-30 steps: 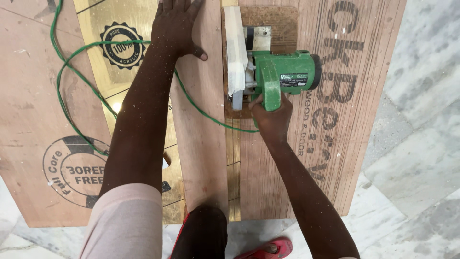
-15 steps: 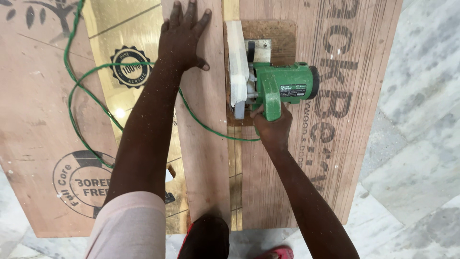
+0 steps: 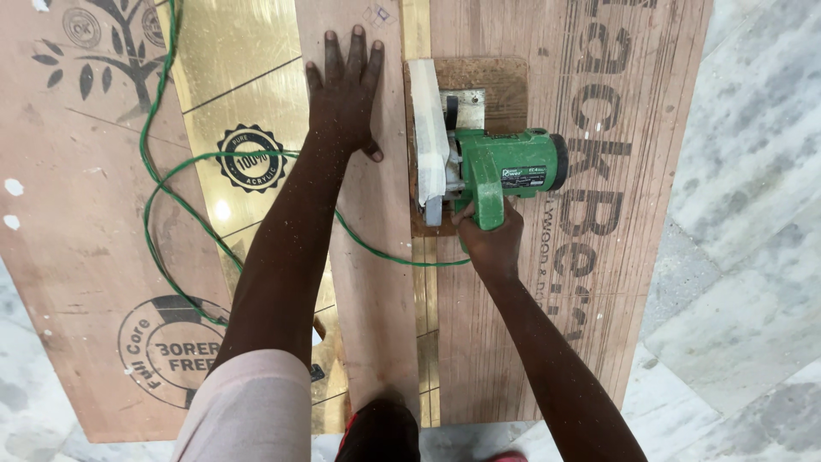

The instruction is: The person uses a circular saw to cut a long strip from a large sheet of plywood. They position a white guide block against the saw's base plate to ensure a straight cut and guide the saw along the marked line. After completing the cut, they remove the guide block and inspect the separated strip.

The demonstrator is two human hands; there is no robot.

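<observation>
My right hand [image 3: 489, 241] grips the handle of a green circular saw [image 3: 500, 167] with a white blade guard. The saw rests on its square base plate over a narrow cut line between a plywood strip [image 3: 369, 282] and a larger printed plywood board [image 3: 590, 257]. My left hand [image 3: 344, 94] lies flat, fingers spread, pressing on the strip just left of the saw. A shiny gold acrylic sheet [image 3: 239, 77] shows under the strip and in the slot behind the saw.
A green power cable [image 3: 171, 222] loops across the gold sheet and the plywood on the left, passing under my left forearm to the saw. Another plywood sheet [image 3: 77, 257] lies far left. Marble floor [image 3: 753, 214] surrounds the boards. My knee is at the bottom edge.
The view has shifted so both hands and the saw sit lower in frame. The saw and my left hand have moved forward along the cut line.
</observation>
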